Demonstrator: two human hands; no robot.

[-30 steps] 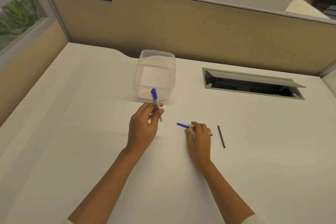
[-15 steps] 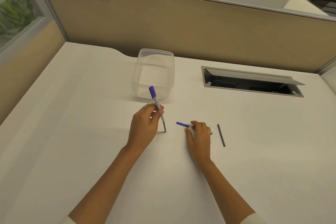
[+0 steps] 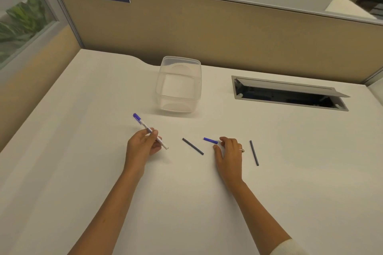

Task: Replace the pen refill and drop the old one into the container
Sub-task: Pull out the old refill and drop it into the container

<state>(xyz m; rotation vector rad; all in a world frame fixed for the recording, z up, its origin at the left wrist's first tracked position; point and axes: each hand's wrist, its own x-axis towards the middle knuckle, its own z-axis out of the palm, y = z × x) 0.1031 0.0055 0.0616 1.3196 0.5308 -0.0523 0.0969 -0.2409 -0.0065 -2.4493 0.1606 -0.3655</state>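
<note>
My left hand (image 3: 143, 145) holds a white pen barrel with a blue end (image 3: 145, 127), tilted up to the left, its open end pointing down right. A dark refill (image 3: 193, 146) lies on the desk between my two hands. My right hand (image 3: 229, 154) rests flat on the desk, its fingertips touching a small blue pen piece (image 3: 210, 140). A second dark refill (image 3: 254, 153) lies just right of that hand. The clear plastic container (image 3: 179, 85) stands with nothing in it behind the hands.
The white desk (image 3: 83, 172) ends at a tan partition (image 3: 228, 37) with a "435" sign. An open cable hatch (image 3: 290, 94) is set into the desk at the back right.
A dark refill slid out of the pen barrel and now lies on the desk. My left hand moved left and tilted the barrel. My right hand stayed put.
</note>
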